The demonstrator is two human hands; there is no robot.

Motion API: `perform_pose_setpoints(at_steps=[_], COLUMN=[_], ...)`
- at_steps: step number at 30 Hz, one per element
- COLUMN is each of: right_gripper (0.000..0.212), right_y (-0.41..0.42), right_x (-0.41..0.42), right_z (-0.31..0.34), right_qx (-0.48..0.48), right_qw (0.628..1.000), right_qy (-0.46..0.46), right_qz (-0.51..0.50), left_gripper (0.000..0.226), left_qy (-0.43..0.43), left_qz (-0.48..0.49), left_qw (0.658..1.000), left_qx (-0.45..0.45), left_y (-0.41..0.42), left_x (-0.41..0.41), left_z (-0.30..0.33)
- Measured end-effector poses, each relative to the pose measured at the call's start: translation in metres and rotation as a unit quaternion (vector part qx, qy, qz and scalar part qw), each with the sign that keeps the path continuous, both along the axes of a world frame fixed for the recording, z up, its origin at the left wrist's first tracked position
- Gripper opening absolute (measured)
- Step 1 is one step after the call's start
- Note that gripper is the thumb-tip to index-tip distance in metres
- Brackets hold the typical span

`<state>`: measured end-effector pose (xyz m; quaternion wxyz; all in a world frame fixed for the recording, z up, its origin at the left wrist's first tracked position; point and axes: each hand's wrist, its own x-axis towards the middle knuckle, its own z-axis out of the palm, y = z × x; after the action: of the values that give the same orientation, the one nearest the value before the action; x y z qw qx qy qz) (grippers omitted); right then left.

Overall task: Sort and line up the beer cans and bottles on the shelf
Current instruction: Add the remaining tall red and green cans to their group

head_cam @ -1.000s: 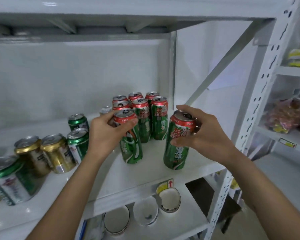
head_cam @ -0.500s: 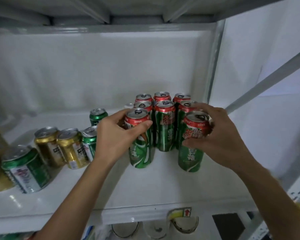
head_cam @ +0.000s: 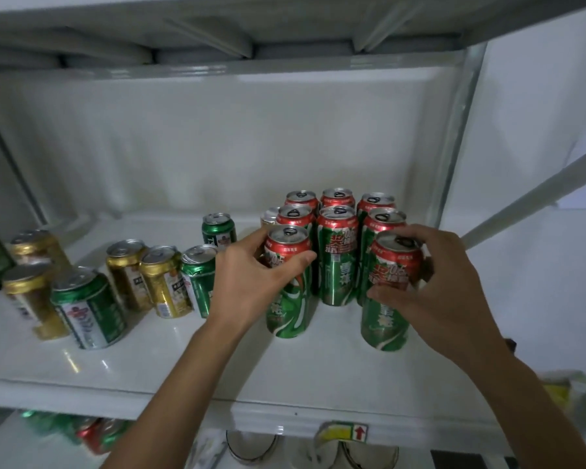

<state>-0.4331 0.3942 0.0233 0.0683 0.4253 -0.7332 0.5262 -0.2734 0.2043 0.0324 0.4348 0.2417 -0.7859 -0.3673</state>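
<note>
I see a white metal shelf (head_cam: 285, 370), glossy painted surface with light glare, and a grey upright post (head_cam: 454, 147) at the right rear. The shelf above shows ribbed steel underneath.

Tall cans (head_cam: 337, 255), smooth aluminium cylinders with red tops, green bodies and pull-tab lids, stand packed in three short rows at the shelf's right rear. Print on the middle one reads "20.8%" plus Chinese characters I can't make out.

Left hand (head_cam: 251, 282) is wrapped round the front left can (head_cam: 287, 282), thumb across the red band and fingers curled behind the rim. That can stands upright on the shelf, in front of the left row.

Right hand (head_cam: 433, 292) grips the front right can (head_cam: 386, 292) near its top, fingers over the lid edge and thumb low on the red band. It stands upright, forward of the right row and a bit out of line. "0.5" is partly readable on it.

Short cans sit loose to the left: gold cans (head_cam: 163, 282), a dented green can (head_cam: 200, 279), a green can with a white label (head_cam: 88, 309), and another green can (head_cam: 218, 228) further back. Their label text is too blurred to read.

Small yellow tag with a red arrow (head_cam: 345, 433) on the shelf's front lip.
</note>
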Motion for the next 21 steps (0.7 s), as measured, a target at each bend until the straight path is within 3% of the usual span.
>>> perform_pose_setpoints(at_steps=[21], right_gripper=[0.086], right_y=[-0.012], right_x=[-0.007], right_z=[-0.027], right_qx=[-0.074], right_qw=[0.996], right_qy=[0.044], right_qz=[0.004], left_gripper=[0.071], left_qy=[-0.003], left_qz=[-0.05], left_qw=[0.999], left_qx=[0.01], left_y=[-0.009], left_x=[0.002], left_z=[-0.01])
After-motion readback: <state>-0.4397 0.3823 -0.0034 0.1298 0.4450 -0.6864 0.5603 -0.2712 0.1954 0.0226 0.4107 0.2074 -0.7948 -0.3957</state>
